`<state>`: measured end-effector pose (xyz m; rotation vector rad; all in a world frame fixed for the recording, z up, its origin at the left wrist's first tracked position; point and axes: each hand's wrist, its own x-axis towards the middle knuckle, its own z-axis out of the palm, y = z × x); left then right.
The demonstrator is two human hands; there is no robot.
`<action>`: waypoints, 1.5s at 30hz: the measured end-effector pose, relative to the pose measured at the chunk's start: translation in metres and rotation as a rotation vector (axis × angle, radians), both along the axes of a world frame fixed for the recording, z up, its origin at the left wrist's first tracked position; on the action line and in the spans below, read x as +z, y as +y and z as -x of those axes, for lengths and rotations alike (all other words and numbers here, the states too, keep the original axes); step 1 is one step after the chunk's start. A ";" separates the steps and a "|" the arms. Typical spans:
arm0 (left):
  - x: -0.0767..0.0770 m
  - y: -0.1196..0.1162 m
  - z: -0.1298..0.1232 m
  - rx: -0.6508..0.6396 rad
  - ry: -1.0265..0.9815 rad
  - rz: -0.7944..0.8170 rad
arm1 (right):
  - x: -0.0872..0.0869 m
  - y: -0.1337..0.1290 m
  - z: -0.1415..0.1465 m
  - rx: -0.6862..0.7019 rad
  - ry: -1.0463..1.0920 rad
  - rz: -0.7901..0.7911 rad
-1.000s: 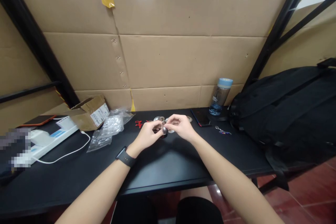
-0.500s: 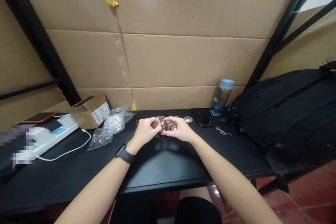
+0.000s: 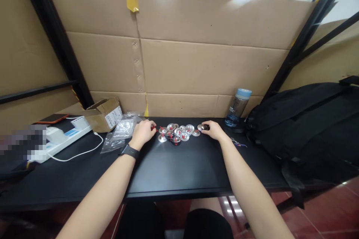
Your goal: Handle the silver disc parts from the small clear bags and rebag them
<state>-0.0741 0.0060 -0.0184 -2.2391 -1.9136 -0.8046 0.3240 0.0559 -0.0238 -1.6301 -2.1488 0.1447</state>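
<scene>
Several silvery domed discs with red loops, which look like finger cymbals (image 3: 184, 136), lie clustered on the black table, some overlapping. My left hand (image 3: 143, 132), with a dark watch at the wrist, is left of the cluster. Its fingers are closed round a small red loop (image 3: 153, 129), mostly hidden by the fingertips. At the cluster's right end, my right hand (image 3: 214, 130) has its thumb and fingers on the edge of a finger cymbal (image 3: 200, 127). The fingers partly cover that disc, which is at table level.
An opened cardboard box (image 3: 102, 114) and clear plastic bags (image 3: 123, 129) stand left, beside a white power strip (image 3: 67, 138) with a cable. At the right are a water bottle (image 3: 238, 108), a small keychain (image 3: 238, 144) and a black backpack (image 3: 305, 127). Cardboard (image 3: 179, 67) walls the back.
My hands were together over the middle, handling a shiny metal piece. Now they are apart, left and right, and the cluster of cymbals shows between them. The camera view has shifted slightly.
</scene>
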 end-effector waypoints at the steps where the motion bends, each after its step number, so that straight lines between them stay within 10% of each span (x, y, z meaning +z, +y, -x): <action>1: 0.002 -0.003 -0.007 -0.060 0.003 -0.032 | -0.001 0.000 0.001 -0.002 -0.030 0.027; 9: -0.001 -0.024 -0.058 -0.621 0.070 -0.033 | 0.004 -0.004 0.007 -0.020 -0.094 0.111; 25: 0.002 -0.037 -0.077 -0.529 0.212 -0.063 | 0.010 -0.013 0.017 -0.129 -0.054 -0.024; 33: 0.005 -0.036 -0.077 -0.362 -0.160 -0.130 | 0.022 -0.060 0.099 0.577 0.616 0.083; 38: 0.007 -0.039 -0.076 -0.341 -0.150 -0.168 | 0.012 -0.073 0.136 0.598 0.886 0.172; 45: 0.011 -0.034 -0.068 -0.313 -0.118 -0.158 | 0.014 -0.060 0.116 0.609 0.875 0.232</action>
